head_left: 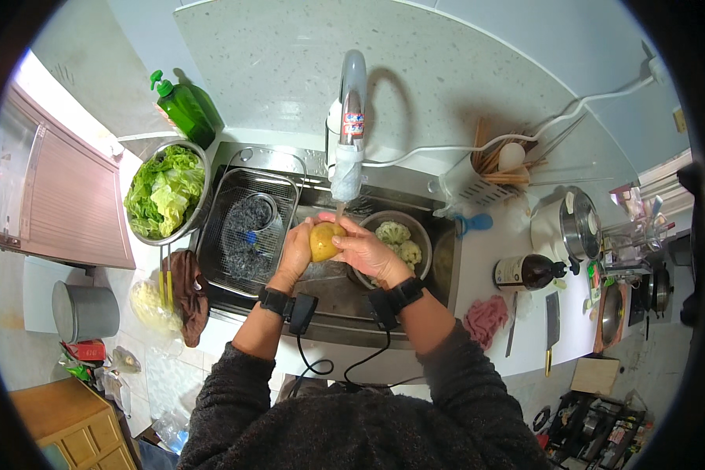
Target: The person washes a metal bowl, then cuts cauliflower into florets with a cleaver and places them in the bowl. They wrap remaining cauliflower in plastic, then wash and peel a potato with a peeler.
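A yellow potato [324,241] is held between both hands under the faucet [352,106], whose thin stream runs down onto it. My left hand [296,254] grips the potato's left side. My right hand [371,249] holds it from the right, thumb across its front. Just below and behind my right hand, a metal bowl with cauliflower florets [410,252] sits in the sink [329,288]. Left of my left hand, a wire-mesh basket [211,264] stands in the sink, with a small round metal strainer and dark mesh showing through it.
A bowl of lettuce [167,194] and a green soap bottle [182,108] stand at the left. A brown cloth [189,294] lies near the sink's left edge. To the right are a pink cloth [486,320], a dark pump bottle [526,272], a cleaver [552,323] and a chopstick holder [482,188].
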